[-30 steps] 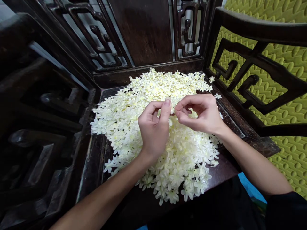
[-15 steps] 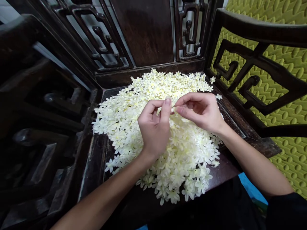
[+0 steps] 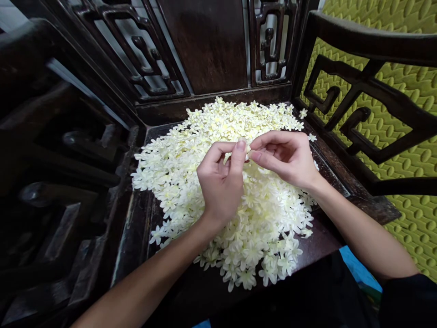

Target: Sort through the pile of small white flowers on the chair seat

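Note:
A broad heap of small creamy-white flowers (image 3: 184,164), which look artificial, covers the dark wooden seat (image 3: 321,237). Over the middle of the heap my two hands meet at their fingertips. My left hand (image 3: 223,177) is closed, thumb pressed to the index finger. Facing it, my right hand (image 3: 285,157) pinches with thumb and index finger, the other fingers curled behind. Between both pinches shows a small pale flower (image 3: 247,149); the fingertips cover most of it.
Around the seat stand a carved dark wood backrest (image 3: 208,50) and openwork armrests on the left and right (image 3: 365,73). Yellow-green textured padding (image 3: 409,150) lies beyond the right armrest. A few loose flowers (image 3: 302,113) sit by the right edge. Something blue (image 3: 360,269) shows at lower right.
Both hands keep nearly the same place. The left fingertips have shifted slightly right, and a little more of the pale flower shows between the pinches.

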`<state>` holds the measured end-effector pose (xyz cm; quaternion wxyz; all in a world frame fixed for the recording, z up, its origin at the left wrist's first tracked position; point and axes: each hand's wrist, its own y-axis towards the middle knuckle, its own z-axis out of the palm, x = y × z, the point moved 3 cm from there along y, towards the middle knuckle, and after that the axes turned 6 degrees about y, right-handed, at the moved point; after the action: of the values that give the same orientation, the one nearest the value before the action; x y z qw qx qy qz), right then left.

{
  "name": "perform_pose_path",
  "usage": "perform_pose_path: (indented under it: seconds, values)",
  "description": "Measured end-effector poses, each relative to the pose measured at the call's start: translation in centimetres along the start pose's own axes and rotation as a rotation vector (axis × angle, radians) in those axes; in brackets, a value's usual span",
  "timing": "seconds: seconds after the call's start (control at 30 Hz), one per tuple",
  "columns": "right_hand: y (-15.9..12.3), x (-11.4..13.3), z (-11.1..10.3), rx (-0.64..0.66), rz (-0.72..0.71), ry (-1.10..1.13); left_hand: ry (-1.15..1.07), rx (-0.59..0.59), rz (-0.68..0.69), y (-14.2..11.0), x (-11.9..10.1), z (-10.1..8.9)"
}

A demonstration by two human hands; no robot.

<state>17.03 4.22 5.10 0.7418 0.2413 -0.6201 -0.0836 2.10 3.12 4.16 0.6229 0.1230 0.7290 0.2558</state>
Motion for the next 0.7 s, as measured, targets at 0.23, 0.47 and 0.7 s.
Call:
perform_pose_path:
  seconds: [0.23,0.47,0.7]
  values:
    - [-0.02,-0.02,0.07,-0.012,0.005,-0.007,0.006,0.000,0.011,-0.05,0.16,0.07]
    - [0.01,0.02,0.02,-0.045,0.019,-0.084,0.002,0.005,0.008,0.02,0.07,0.07]
    - [-0.25,0.48,0.23,-0.005,-0.032,-0.273,0.017,-0.004,-0.130,-0.21,0.46,-0.07]
